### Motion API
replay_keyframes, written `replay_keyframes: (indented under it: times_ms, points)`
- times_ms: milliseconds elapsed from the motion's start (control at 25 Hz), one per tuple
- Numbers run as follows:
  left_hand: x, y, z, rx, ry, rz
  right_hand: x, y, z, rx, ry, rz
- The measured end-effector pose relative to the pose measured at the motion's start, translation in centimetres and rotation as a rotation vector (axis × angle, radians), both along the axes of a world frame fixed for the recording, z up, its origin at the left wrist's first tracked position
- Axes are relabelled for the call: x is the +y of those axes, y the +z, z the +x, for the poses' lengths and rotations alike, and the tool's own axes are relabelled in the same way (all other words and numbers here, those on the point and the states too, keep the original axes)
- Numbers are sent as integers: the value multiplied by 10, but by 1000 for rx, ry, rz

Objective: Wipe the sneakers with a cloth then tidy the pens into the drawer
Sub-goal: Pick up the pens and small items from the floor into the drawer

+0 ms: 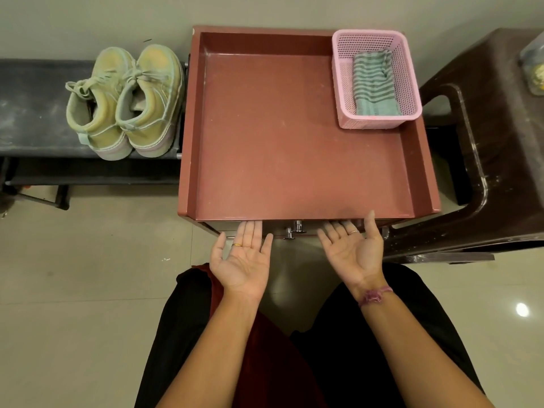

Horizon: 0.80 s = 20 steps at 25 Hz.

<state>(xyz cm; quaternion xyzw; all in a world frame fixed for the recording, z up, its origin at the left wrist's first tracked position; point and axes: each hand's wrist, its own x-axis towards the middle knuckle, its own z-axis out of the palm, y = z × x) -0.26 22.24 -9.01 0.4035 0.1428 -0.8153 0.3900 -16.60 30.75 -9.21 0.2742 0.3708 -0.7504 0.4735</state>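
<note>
**At the red desk, both hands empty before the wiping begins**

At the near edge of the red tray-topped desk (294, 136), a seated person holds the left hand (243, 257) and right hand (351, 251) palm-up, fingers straight, each grip open and holding nothing; the fingertips lie just at the desk's front lip, either side of the chrome drawer knobs (294, 228). At two o'clock on the desk stands a pink basket (412, 83), a folded striped cloth (372, 83) inside it; at ten o'clock, off the desk, a pair of pale sneakers (126, 104) sits on a dark shelf (32, 113), toes pointing away. No pens are visible. The cloth looks soft and light, likely best pinched at its upper fold and lifted clear of the basket wall; the sneakers look stiff-soled yet light, probably easiest steadied by the heel collar while wiping.
</note>
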Motion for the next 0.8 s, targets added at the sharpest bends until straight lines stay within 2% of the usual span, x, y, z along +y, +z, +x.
replay_keyframes:
  times_ms: [320, 480, 800]
  points:
    - [5, 16, 2, -9, -113, -130, 20, 1, 8, 60, 42, -75]
    - [13, 29, 19, -30, -133, -165, 33, 25, 5, 91, 70, -96]
    - [35, 87, 45, -209, -293, -321, 56, 89, 10, 225, 181, -20]
